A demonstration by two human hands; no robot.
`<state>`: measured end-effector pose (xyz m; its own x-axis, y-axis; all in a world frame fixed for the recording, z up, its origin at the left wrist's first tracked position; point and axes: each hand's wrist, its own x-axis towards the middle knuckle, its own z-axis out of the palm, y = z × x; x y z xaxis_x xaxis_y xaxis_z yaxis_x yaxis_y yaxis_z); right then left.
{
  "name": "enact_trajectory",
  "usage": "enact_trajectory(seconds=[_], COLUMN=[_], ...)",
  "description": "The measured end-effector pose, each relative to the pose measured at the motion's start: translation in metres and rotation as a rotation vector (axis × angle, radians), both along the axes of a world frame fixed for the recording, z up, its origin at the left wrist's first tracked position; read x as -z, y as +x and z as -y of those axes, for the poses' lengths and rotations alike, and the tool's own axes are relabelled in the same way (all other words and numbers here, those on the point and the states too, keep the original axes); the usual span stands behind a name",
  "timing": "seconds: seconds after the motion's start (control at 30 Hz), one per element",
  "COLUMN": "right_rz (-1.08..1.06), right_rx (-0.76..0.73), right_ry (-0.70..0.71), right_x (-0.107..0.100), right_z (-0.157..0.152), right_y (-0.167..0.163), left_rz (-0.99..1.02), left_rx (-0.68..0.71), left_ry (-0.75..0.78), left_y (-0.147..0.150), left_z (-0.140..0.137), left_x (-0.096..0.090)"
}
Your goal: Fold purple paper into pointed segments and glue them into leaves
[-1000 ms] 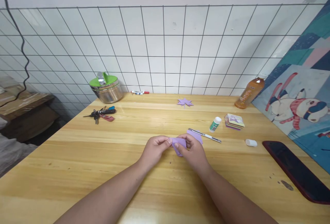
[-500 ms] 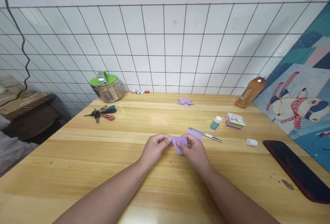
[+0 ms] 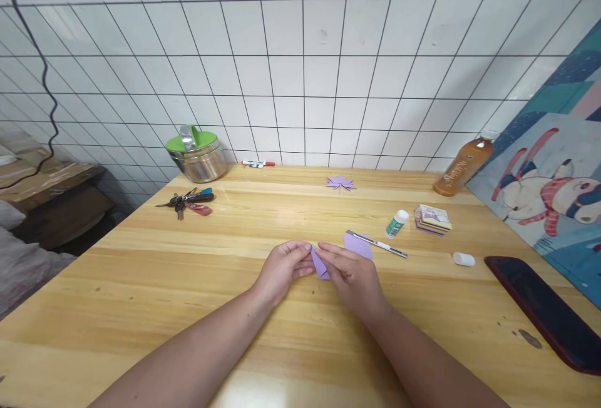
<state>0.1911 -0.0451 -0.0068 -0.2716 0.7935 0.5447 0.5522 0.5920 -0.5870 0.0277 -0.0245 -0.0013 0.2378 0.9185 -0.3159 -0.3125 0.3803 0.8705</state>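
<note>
Between my hands is a small folded piece of purple paper (image 3: pixel 320 265), low over the wooden table (image 3: pixel 188 289). My left hand (image 3: pixel 285 268) pinches its upper left corner between thumb and fingers. My right hand (image 3: pixel 352 276) lies over its right side, fingers pressed together on the paper and covering part of it. Just beyond the right hand, a flat purple sheet (image 3: pixel 355 246) rests on the table with a silver craft knife (image 3: pixel 380 245) across it. Farther back lies a purple paper maple leaf (image 3: pixel 340 183).
To the right are a glue stick (image 3: pixel 397 224), its white cap (image 3: pixel 464 259), a stack of paper squares (image 3: pixel 432 219), a phone (image 3: pixel 544 308) and a tea bottle (image 3: pixel 462 167). At the back left are a green-lidded pot (image 3: pixel 200 156), keys (image 3: pixel 188 201) and a marker (image 3: pixel 258 163).
My right hand has shifted from pinching the paper's right side to pressing across it with the fingers. The paper now shows as a narrower folded shape. The view has shifted slightly.
</note>
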Motion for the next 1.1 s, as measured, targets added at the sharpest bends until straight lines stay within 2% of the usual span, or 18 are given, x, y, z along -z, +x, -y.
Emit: enact_trajectory(seconds=[0.47, 0.67, 0.83, 0.97, 1.1], right_rz=[0.290, 0.365, 0.355, 0.321, 0.096], right_rx=[-0.016, -0.019, -0.020, -0.054, -0.108], right_ry=[0.052, 0.055, 0.071, 0.049, -0.041], right_x=[0.002, 0.001, 0.004, -0.002, -0.011], right_z=[0.002, 0.002, 0.001, 0.004, 0.005], right_y=[0.005, 0.005, 0.006, 0.005, 0.006], left_rz=[-0.070, -0.098, -0.092, -0.123, -0.221], left_rx=[0.025, 0.009, -0.001, -0.004, 0.004], left_ry=[0.068, 0.042, 0.036, 0.072, 0.190], left_y=[-0.005, -0.005, -0.005, -0.005, -0.005], left_z=[-0.001, -0.002, -0.004, -0.005, -0.006], left_x=[-0.004, -0.003, -0.003, -0.002, 0.000])
